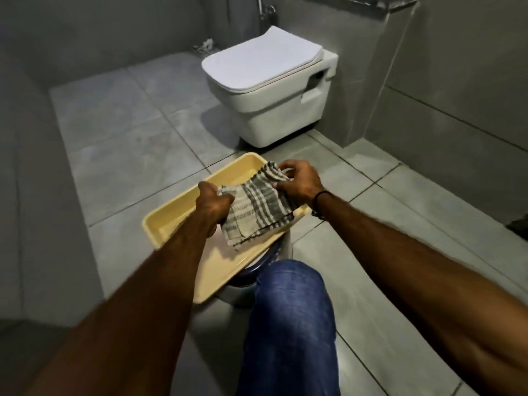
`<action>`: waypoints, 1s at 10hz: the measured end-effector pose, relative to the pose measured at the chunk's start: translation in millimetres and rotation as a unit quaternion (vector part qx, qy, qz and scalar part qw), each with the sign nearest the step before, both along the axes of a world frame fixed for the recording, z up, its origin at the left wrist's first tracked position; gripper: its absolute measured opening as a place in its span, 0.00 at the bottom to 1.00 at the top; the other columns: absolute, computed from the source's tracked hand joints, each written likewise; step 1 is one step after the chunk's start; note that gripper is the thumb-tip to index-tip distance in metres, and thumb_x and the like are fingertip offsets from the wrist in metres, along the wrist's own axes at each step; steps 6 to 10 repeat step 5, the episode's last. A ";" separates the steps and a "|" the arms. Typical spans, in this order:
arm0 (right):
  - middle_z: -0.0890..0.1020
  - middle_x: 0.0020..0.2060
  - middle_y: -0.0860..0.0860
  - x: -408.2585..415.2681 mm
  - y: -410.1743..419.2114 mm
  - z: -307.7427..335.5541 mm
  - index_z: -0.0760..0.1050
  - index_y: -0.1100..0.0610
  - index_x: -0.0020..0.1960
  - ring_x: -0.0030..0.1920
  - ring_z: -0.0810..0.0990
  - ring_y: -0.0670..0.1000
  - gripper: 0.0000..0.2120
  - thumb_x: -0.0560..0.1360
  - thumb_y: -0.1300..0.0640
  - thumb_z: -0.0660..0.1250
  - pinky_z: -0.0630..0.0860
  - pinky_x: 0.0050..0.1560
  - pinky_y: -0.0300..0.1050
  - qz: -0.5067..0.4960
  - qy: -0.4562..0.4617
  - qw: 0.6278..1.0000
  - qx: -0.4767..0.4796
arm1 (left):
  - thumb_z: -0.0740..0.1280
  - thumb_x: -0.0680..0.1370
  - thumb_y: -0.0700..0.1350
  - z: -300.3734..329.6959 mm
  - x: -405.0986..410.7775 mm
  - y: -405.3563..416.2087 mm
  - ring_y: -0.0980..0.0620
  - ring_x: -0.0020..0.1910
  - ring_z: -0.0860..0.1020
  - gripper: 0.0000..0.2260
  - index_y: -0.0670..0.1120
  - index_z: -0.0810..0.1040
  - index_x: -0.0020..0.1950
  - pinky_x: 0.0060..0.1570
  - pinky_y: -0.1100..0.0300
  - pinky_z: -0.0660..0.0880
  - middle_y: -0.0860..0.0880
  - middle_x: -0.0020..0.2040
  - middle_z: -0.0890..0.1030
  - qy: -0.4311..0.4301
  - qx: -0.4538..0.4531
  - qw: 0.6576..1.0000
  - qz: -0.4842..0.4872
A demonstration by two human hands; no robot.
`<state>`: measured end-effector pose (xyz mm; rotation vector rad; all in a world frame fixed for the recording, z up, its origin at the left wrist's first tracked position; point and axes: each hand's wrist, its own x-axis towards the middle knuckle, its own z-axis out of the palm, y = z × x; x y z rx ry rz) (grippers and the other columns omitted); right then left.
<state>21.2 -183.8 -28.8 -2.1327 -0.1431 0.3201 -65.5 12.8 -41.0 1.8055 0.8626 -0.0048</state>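
A grey-and-white checked cloth (257, 208) is stretched between both hands above a pale yellow plastic tray (171, 221). My left hand (214, 205) grips the cloth's left edge with curled fingers. My right hand (298, 181) pinches its far right corner. The cloth's lower part hangs down over the tray's near rim. The tray rests tilted on a white round container with a dark rim (257, 270), partly hidden under it.
A white wall-hung toilet (274, 90) with its lid down stands ahead. Grey floor tiles (128, 138) spread all around, with grey walls at left and right. My knee in blue jeans (288, 324) is just below the tray. A dark object (518, 225) lies at the right edge.
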 end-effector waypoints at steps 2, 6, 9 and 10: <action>0.84 0.60 0.55 6.2 42.0 -70.4 0.80 0.48 0.62 0.60 0.82 0.57 0.23 0.69 0.61 0.75 0.79 0.64 0.52 0.090 0.038 0.990 -0.104 | 0.69 0.76 0.38 -57.8 -12.5 28.7 0.44 0.44 0.79 0.23 0.46 0.61 0.65 0.36 0.51 0.80 0.39 0.58 0.76 0.083 -0.003 0.997 0.010; 0.88 0.44 0.55 22.4 -0.2 -84.4 0.82 0.55 0.53 0.47 0.87 0.54 0.14 0.70 0.67 0.72 0.83 0.54 0.52 -0.079 0.032 0.994 0.066 | 0.66 0.76 0.42 -74.6 15.0 10.2 0.37 0.61 0.73 0.23 0.43 0.64 0.69 0.57 0.42 0.75 0.39 0.66 0.72 0.091 0.324 0.927 -0.163; 0.88 0.44 0.55 22.4 -0.2 -84.4 0.82 0.55 0.53 0.47 0.87 0.54 0.14 0.70 0.67 0.72 0.83 0.54 0.52 -0.079 0.032 0.994 0.066 | 0.66 0.76 0.42 -74.6 15.0 10.2 0.37 0.61 0.73 0.23 0.43 0.64 0.69 0.57 0.42 0.75 0.39 0.66 0.72 0.091 0.324 0.927 -0.163; 0.88 0.44 0.55 22.4 -0.2 -84.4 0.82 0.55 0.53 0.47 0.87 0.54 0.14 0.70 0.67 0.72 0.83 0.54 0.52 -0.079 0.032 0.994 0.066 | 0.66 0.76 0.42 -74.6 15.0 10.2 0.37 0.61 0.73 0.23 0.43 0.64 0.69 0.57 0.42 0.75 0.39 0.66 0.72 0.091 0.324 0.927 -0.163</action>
